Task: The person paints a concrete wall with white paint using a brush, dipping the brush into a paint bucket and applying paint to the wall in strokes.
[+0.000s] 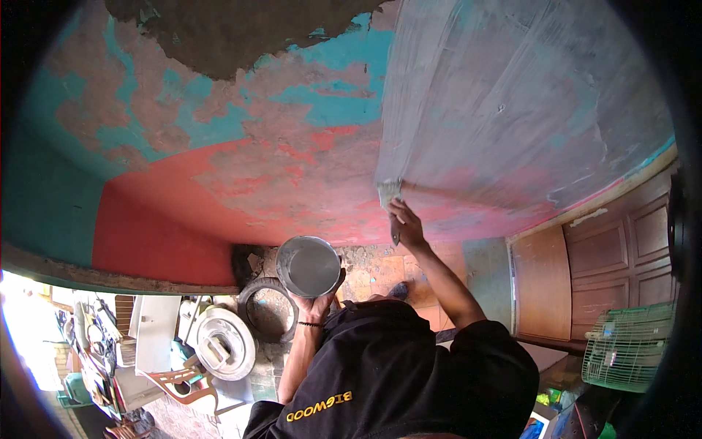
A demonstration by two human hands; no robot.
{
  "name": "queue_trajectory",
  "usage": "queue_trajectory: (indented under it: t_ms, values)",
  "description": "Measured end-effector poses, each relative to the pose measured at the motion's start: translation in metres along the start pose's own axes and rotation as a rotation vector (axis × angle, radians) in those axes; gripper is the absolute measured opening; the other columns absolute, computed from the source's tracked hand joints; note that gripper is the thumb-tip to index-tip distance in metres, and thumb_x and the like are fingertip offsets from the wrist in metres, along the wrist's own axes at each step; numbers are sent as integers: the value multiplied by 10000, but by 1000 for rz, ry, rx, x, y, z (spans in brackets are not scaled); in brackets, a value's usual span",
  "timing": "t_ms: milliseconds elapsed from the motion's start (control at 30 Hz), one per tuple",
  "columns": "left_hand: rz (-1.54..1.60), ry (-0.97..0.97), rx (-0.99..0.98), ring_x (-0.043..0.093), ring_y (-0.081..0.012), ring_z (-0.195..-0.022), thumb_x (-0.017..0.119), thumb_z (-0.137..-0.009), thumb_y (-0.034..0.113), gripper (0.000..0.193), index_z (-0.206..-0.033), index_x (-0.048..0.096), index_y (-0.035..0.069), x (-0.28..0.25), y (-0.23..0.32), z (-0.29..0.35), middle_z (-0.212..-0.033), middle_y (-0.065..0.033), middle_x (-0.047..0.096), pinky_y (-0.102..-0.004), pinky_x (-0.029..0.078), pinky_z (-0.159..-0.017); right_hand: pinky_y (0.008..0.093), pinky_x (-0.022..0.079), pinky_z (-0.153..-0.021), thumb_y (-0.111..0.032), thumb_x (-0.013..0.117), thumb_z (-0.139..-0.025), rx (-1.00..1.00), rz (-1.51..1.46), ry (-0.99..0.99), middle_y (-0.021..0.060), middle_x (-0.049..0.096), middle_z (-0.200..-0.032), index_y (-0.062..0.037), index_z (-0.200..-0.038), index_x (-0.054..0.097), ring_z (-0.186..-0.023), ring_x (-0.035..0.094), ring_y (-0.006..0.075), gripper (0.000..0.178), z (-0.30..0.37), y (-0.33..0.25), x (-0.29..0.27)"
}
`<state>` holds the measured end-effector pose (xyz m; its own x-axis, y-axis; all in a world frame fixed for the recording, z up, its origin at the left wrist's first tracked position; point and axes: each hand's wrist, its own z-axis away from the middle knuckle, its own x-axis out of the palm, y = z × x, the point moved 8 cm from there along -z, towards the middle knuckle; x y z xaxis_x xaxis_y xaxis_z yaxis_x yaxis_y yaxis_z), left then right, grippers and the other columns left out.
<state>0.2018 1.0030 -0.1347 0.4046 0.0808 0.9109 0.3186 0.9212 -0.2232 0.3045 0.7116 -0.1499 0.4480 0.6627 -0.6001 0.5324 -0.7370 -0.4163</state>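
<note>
My right hand point(408, 225) is closed round the handle of a flat paintbrush point(390, 192), its bristles against the wall point(292, 175). A thin whitish-grey coat covers the wall up and to the right of the brush. Left of that edge, the wall is worn turquoise and red with rough brown bare patches. My left hand point(314, 304) holds a round paint bucket point(309, 267) from below, near my chest. Pale grey paint point(311, 268) shows inside it, and smears coat its rim. The fingers under the bucket are partly hidden.
A tyre point(268, 333) and a round white lid-like object point(223, 344) lie on the floor at left, near a brown chair point(183, 382) and piled household items. At right are a wooden door point(621, 252) and a green wire cage point(630, 347).
</note>
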Motion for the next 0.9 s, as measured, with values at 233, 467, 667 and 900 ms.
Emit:
queue_trajectory:
  t_ms: [233, 467, 667, 900]
  values:
    - [-22, 1, 79, 507, -479, -1344, 689, -895, 603, 742, -1449, 568, 125, 13, -10, 13, -1472, -198, 555, -681, 383, -1140, 449, 581, -974, 17, 676, -844, 136, -50, -250, 129, 689, -1264, -61, -1063, 670, -1177, 679, 367, 233, 46, 19, 60]
    - [14, -28, 42, 483, -475, -1378, 687, -883, 623, 785, -1484, 539, 139, -1, -15, 6, -1498, -194, 536, -664, 392, -1155, 454, 607, -764, 35, 634, -797, 78, -60, -283, 169, 721, -1136, -52, -1085, 685, -937, 713, 396, 305, -37, 0, 11]
    - [-42, -71, 50, 501, -413, -1394, 670, -881, 626, 765, -1489, 545, 178, 6, -13, 13, -1510, -142, 544, -693, 389, -1147, 415, 625, -803, 118, 674, -751, -219, -64, -73, 151, 762, -1095, -11, -958, 702, -972, 758, 340, 245, -191, -107, -120]
    - [-75, -26, -2, 524, -396, -1376, 605, -889, 685, 750, -1449, 585, 186, 17, -11, 9, -1485, -129, 570, -695, 412, -1121, 393, 630, -834, 186, 676, -791, -473, 168, 204, 168, 770, -1101, 57, -844, 641, -1011, 768, 342, 144, -300, -209, -247]
